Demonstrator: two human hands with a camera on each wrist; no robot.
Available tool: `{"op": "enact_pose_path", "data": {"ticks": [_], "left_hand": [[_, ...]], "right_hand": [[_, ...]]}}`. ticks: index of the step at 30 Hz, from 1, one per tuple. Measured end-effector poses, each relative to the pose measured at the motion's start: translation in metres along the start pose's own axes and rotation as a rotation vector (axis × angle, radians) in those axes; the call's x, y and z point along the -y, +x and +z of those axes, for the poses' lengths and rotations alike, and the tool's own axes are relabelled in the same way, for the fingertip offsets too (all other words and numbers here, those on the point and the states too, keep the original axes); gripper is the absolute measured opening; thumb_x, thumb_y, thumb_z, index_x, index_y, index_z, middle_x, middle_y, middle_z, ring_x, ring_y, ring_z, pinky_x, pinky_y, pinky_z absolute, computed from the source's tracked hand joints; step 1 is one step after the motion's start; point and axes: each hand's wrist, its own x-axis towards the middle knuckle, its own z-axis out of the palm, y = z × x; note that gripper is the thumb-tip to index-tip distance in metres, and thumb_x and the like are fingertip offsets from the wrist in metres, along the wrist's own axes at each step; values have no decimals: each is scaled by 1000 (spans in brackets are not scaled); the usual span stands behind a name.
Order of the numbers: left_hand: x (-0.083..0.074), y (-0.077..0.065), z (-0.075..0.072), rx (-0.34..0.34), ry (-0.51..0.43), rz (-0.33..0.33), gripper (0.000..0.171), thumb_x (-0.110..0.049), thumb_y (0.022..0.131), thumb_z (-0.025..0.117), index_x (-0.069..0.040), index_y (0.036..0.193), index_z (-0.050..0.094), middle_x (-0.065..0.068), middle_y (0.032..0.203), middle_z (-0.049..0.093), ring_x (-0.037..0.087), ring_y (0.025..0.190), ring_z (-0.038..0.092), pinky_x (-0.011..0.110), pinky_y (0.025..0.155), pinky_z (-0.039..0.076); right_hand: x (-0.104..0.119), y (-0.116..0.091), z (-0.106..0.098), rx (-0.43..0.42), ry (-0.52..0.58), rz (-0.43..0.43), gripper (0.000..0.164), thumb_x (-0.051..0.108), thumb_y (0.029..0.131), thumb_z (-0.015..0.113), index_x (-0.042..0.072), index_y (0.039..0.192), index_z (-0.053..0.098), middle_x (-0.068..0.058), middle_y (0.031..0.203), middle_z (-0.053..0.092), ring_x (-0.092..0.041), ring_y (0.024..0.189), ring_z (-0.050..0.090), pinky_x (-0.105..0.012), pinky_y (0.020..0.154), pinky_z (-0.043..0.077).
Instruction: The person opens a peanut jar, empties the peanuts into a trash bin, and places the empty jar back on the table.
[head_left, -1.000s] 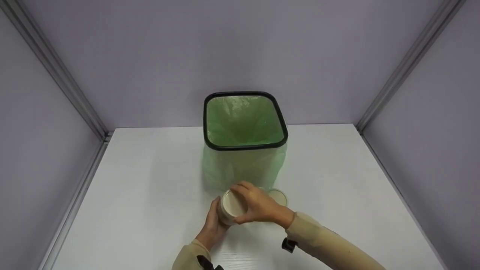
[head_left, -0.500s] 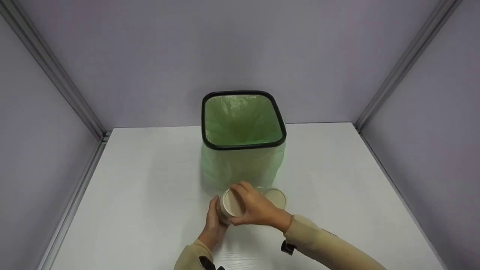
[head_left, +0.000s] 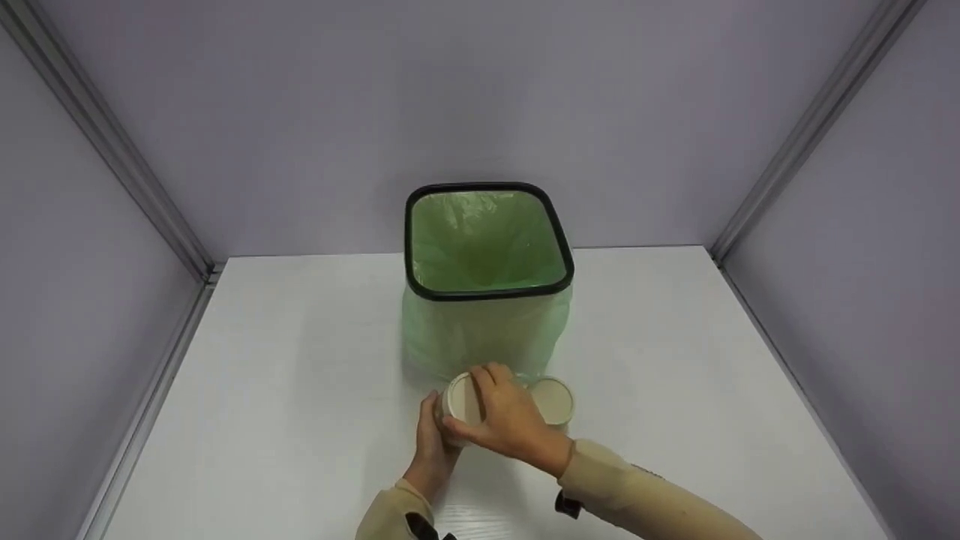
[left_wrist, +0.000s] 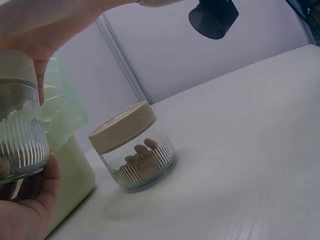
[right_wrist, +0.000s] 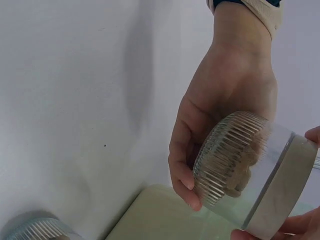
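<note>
A ribbed clear glass jar (right_wrist: 227,165) with a beige lid (head_left: 463,401) is held tilted above the table, brown nut-like pieces inside. My left hand (head_left: 433,454) grips its glass base, fingers wrapped round the ribbed part in the right wrist view. Over the top, my right hand (head_left: 514,420) holds the lid's rim between thumb and fingers. The lid sits on the jar. A second jar of the same kind (left_wrist: 145,160), lid on, stands on the table just right of my right hand, with similar brown pieces in it.
Behind the jars stands a bin (head_left: 487,330) with a black rim and a green plastic liner (head_left: 480,232). The white table (head_left: 300,360) is enclosed by pale walls at the back and both sides.
My right hand has turned clockwise on the lid: its thumb has moved left and its wrist lower left. More of the second jar's lid shows. My left hand stays nearly in place.
</note>
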Motion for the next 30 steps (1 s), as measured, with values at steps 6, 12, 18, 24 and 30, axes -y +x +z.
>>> {"op": "enact_pose_path", "data": {"ticks": [6,12,18,24,30], "left_hand": [[1,-1,2,10,15,19,54,-45,102,14,-13,135,42,-9,114,56,7,102,56,25,88,49],[1,-3,7,-3,27,41,55,-44,102,14,-11,135,43,-8,115,57,8,101,58,25,89,50],[0,-4,9,6,45,51,53,-40,102,14,-9,133,45,-7,113,58,7,100,59,25,88,50],[-1,-4,9,11,45,11,52,-42,101,16,-11,131,46,-8,111,58,7,98,59,24,85,50],[-2,-5,6,19,12,-49,45,-39,101,19,-15,121,51,-8,103,61,7,92,61,24,80,53]], "right_hand": [[2,-3,3,-17,-38,-3,62,48,85,64,-4,119,58,-16,110,62,-25,102,59,-40,85,55],[1,-6,12,-94,-116,-55,58,42,86,61,-6,119,57,-18,109,62,-26,99,58,-39,82,55],[-5,-5,15,-144,-116,-96,57,42,81,63,-5,114,59,-15,104,63,-23,95,58,-37,82,55],[-10,-4,15,-128,-109,-143,57,42,81,62,-5,114,60,-14,103,63,-22,94,58,-35,80,55],[-14,-2,15,-153,-109,-281,57,44,78,61,-3,110,61,-11,99,61,-20,88,54,-32,74,53]]}}
